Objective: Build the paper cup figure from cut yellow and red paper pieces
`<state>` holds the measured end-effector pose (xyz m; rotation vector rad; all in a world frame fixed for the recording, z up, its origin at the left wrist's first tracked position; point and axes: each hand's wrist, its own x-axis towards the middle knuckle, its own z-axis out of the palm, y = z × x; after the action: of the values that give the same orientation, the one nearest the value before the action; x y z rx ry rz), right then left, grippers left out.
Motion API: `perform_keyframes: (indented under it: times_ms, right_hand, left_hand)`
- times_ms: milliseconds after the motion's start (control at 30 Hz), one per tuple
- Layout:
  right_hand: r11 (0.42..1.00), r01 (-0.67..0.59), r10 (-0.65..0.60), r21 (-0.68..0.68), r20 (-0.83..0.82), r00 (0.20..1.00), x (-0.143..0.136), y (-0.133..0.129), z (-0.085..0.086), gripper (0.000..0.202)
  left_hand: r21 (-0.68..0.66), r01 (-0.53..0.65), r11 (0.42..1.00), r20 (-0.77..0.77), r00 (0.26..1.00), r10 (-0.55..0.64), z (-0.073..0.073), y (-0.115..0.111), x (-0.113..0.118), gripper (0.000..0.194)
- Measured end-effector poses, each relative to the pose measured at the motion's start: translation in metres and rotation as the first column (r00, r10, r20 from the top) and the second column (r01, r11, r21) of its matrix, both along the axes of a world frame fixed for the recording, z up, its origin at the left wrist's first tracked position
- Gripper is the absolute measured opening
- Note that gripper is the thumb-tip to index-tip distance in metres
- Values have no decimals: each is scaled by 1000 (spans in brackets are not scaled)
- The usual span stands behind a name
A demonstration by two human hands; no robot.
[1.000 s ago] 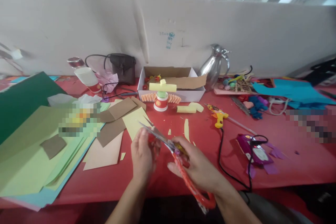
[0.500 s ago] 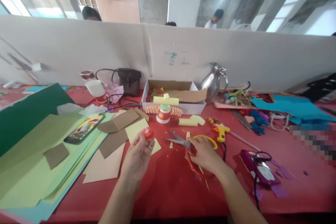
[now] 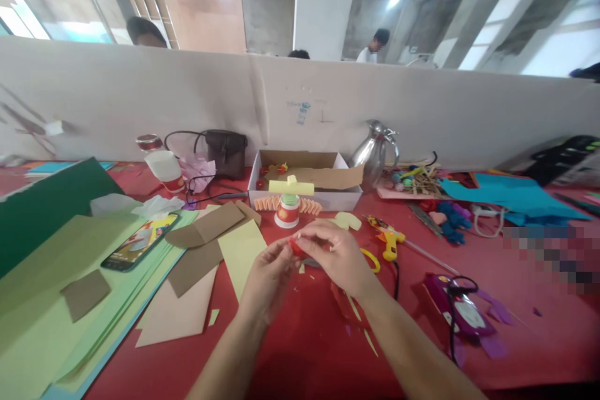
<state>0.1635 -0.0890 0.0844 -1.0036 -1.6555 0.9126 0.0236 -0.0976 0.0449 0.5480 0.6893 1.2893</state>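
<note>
My left hand (image 3: pixel 270 272) and my right hand (image 3: pixel 335 256) meet over the red table, both pinching a small red object (image 3: pixel 296 246). What the red piece is cannot be made out. Scissors with yellow (image 3: pixel 372 260) and red handles lie beneath my right hand, partly hidden by it. Just beyond my hands stands a red and white paper cup (image 3: pixel 287 214) with folded orange paper strips (image 3: pixel 310 206) on both sides. A yellow paper roll (image 3: pixel 291 187) is behind the cup.
A white box (image 3: pixel 342 198) and a steel jug (image 3: pixel 374 153) stand at the back. The yellow glue gun (image 3: pixel 391 242) and a purple device (image 3: pixel 457 306) are at right. Paper sheets (image 3: pixel 187 306), a phone (image 3: pixel 139 244) and a green board (image 3: pixel 51 200) lie left.
My right hand has left the scissors and moved left to the red piece. My left hand has shifted right with it. The camera view has tilted slightly.
</note>
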Motion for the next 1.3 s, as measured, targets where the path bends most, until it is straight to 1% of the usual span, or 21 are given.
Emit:
perform_keyframes:
  times_ms: [67, 133, 167, 200, 233, 267, 300, 333, 367, 400, 433, 467, 533, 600, 633, 733, 900, 1033, 1200, 1300]
  right_hand:
    - [1000, 3, -6, -25, -104, 995, 1, 5, 6, 8]
    - [998, 17, -29, -53, -242, 970, 5, 12, 17, 8]
    - [998, 33, -47, -51, -297, 954, 7, 17, 24, 8]
    - [998, 62, -69, -33, -335, 940, 9, 24, 32, 8]
    - [995, 98, -90, 4, -353, 931, 11, 31, 41, 8]
    - [992, 119, -97, 45, -337, 937, 12, 40, 49, 8]
    - [987, 138, -106, 87, -307, 946, 12, 50, 56, 9]
    - [979, 161, -123, 125, -269, 955, 12, 61, 62, 10]
    - [972, 168, -130, 161, -224, 966, 10, 71, 67, 11]
    - [969, 163, -129, 188, -180, 975, 9, 81, 70, 12]
    - [968, 154, -127, 197, -142, 982, 7, 90, 72, 13]
    - [972, 142, -122, 186, -116, 986, 4, 99, 73, 13]
    - [984, 131, -120, 121, -95, 988, -1, 113, 71, 14]
    - [988, 137, -131, 68, -90, 987, -5, 123, 68, 14]
    - [988, 139, -133, 65, -87, 987, -7, 126, 66, 14]
    - [984, 133, -126, 119, -59, 990, -8, 131, 62, 12]
    - [977, 118, -119, 177, -5, 993, -7, 132, 58, 11]
    - [981, 76, -73, 178, -22, 997, -8, 136, 52, 10]
    - [981, 70, -68, 183, -17, 998, -7, 143, 47, 10]
    - [978, 90, -92, 186, 1, 996, -5, 144, 48, 12]
  left_hand:
    - [22, -17, 1000, -67, 998, 19, 2, 2, -1, 35]
    - [63, -8, 998, -223, 975, 22, 3, 4, -5, 28]
    - [100, -3, 995, -343, 938, 37, 4, 7, -9, 23]
    - [156, -9, 988, -486, 870, 84, 5, 10, -12, 19]
    - [237, -24, 971, -624, 762, 171, 8, 15, -17, 19]
    - [343, -42, 938, -735, 610, 296, 12, 21, -21, 22]
    - [472, -67, 879, -788, 416, 454, 17, 28, -25, 25]
    - [602, -58, 797, -766, 242, 596, 22, 37, -29, 23]
    - [691, -27, 722, -716, 115, 689, 27, 47, -32, 24]
    - [740, -8, 673, -672, 22, 740, 32, 57, -34, 35]
    - [752, 12, 659, -659, -36, 752, 37, 67, -35, 44]
    - [740, 39, 671, -669, -65, 741, 40, 78, -35, 49]
    - [707, 75, 703, -699, -77, 711, 44, 96, -34, 48]
    - [696, 92, 713, -710, -59, 701, 44, 109, -31, 44]
    - [699, 94, 709, -709, -44, 704, 43, 115, -29, 43]
    - [700, 94, 708, -712, 12, 702, 41, 125, -26, 40]
    - [647, 99, 756, -762, 72, 643, 41, 133, -24, 24]
    - [614, 110, 781, -789, 114, 604, 42, 136, -24, 21]
    - [603, 159, 782, -798, 122, 590, 41, 139, -25, 20]
    - [595, 171, 785, -804, 102, 586, 41, 140, -25, 20]
